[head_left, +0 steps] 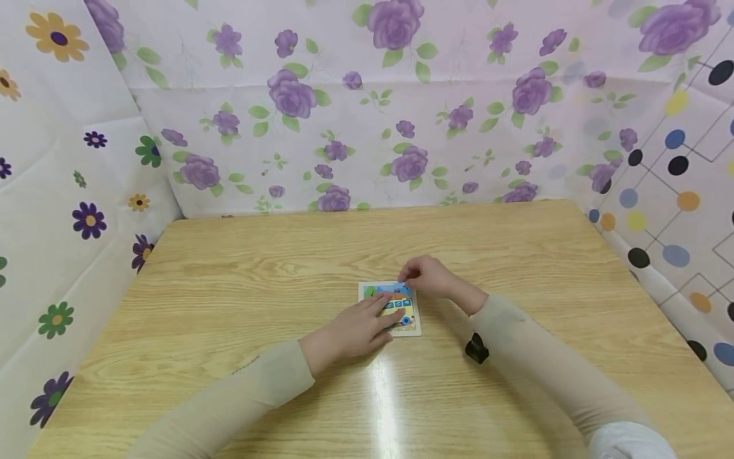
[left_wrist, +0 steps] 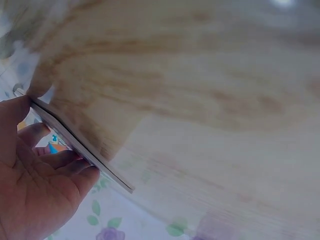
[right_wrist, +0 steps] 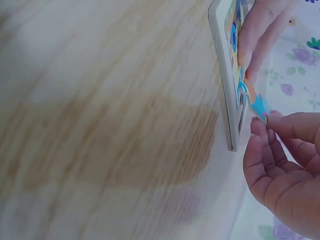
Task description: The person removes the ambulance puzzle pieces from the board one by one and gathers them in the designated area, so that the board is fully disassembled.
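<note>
A small picture puzzle in a pale frame [head_left: 418, 324] lies on the table, showing a yellow vehicle with blue windows and a blue wheel. My left hand [head_left: 357, 326] rests on it from the left, fingers spread over the picture and covering part of it. At the far right corner, my right hand [head_left: 431, 278] pinches a puzzle piece [right_wrist: 259, 106] between thumb and fingertips. That blue and orange piece is tilted up from the board in the right wrist view, its lower end right at the neighbouring pieces.
The wooden table [head_left: 246, 268] extends around the puzzle on all sides. A small black object [head_left: 476, 349] shows beside the right sleeve [head_left: 550, 363]. A flowered cloth [head_left: 355, 127] hangs behind the table, with patterned cloths at both sides.
</note>
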Tool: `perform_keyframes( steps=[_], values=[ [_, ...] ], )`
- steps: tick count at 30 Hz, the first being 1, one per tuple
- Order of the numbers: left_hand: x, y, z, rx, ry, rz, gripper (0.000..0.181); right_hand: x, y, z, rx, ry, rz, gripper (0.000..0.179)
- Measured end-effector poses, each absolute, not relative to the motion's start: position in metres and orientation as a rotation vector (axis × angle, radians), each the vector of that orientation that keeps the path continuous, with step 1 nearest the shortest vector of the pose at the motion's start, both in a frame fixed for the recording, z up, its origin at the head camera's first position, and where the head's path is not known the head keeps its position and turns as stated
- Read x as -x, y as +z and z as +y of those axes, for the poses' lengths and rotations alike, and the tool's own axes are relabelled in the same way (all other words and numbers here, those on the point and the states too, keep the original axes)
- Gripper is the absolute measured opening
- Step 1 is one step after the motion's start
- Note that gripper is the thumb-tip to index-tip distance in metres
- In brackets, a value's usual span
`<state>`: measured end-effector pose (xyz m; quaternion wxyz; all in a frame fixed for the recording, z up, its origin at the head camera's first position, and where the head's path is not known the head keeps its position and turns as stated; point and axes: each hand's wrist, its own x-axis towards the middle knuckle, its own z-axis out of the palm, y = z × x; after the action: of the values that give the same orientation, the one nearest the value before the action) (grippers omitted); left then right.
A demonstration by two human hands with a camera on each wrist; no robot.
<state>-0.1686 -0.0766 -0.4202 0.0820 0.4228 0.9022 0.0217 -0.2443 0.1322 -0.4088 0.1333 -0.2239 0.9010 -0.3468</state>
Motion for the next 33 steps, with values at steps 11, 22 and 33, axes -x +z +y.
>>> perform_keyframes(
  steps=[11,22,33],
  values=[
    [0.169,-0.425,-0.077,-1.27,0.077,2.705,0.051,0.242,-0.399,0.148,0.549,-1.123,2.585,0.013],
    [0.169,-0.428,-0.078,-1.243,0.071,2.703,0.052,0.237,-0.39,0.19,0.384,-1.288,2.545,0.02],
    [0.169,-0.427,-0.078,-1.227,0.054,2.701,0.052,0.229,-0.381,0.236,0.241,-1.288,2.564,0.025]
  ],
)
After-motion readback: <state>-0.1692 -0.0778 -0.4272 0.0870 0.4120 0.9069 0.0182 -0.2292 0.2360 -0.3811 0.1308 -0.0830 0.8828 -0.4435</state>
